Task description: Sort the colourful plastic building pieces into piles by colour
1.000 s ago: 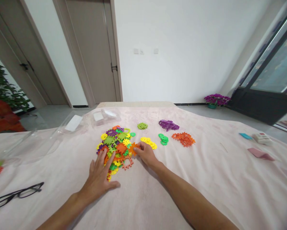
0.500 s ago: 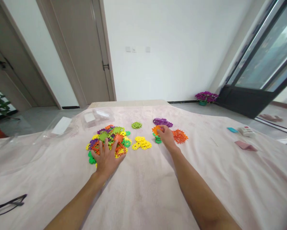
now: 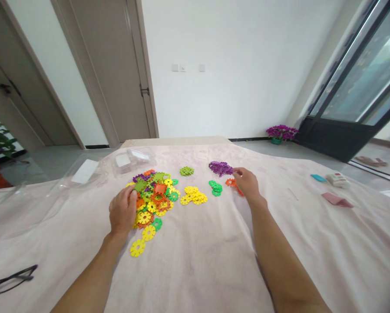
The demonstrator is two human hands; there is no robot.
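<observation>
A mixed pile of colourful plastic building pieces (image 3: 160, 188), notched discs and toothed squares, lies to the left. My left hand (image 3: 123, 211) rests against its left side, fingers curled together and thumb near a green piece; what they hold is hidden. My right hand (image 3: 249, 184) is above the orange pieces (image 3: 230, 182), covering most of them. Its thumb and fingers are pinched at the right edge of the purple pile (image 3: 220, 168); I cannot make out anything between them. Green discs (image 3: 216, 188), yellow discs (image 3: 194, 195) and lime-green pieces (image 3: 186, 171) form separate groups.
Clear plastic packaging (image 3: 84, 171) lies at the left, and black glasses (image 3: 14, 278) at the near left. A pink cloth (image 3: 336, 199), a blue item (image 3: 318, 178) and a small white box (image 3: 337, 180) are at the right on the pale cloth (image 3: 195, 261).
My right hand has moved right from the green discs to the orange group; the orange piece no longer shows in it. My left hand has shifted left and curled, uncovering yellow discs.
</observation>
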